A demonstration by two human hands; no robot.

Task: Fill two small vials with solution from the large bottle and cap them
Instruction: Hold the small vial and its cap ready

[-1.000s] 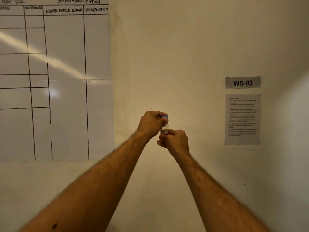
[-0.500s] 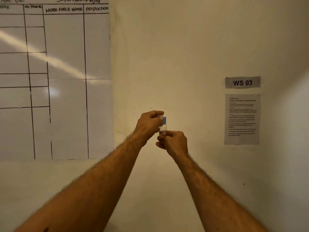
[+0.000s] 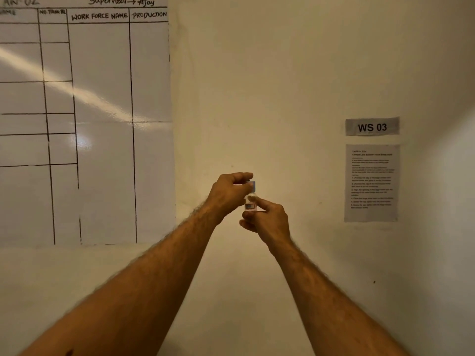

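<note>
Since a moment ago the right hand [image 3: 267, 219] has loosened its fingers on the vial [image 3: 249, 201], held up before the wall, while the left hand [image 3: 231, 192] pinches the blue cap [image 3: 253, 185], which should be turned gently, vial upright.

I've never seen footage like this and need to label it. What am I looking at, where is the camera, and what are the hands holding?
There is no machine here: these are a person's two bare arms, filmed by one wide-angle camera worn on the head, so you look out along the arms. The right hand holds a small clear vial with a label by its lower part. The left hand has its fingers closed in a grip on the vial's blue cap at the top, as in screwing it. No work surface, large bottle or second vial is in view. Behind are a cream wall, a ruled whiteboard at left, a grey sign reading WS 03, and a printed instruction sheet whose small text is unreadable.
</note>
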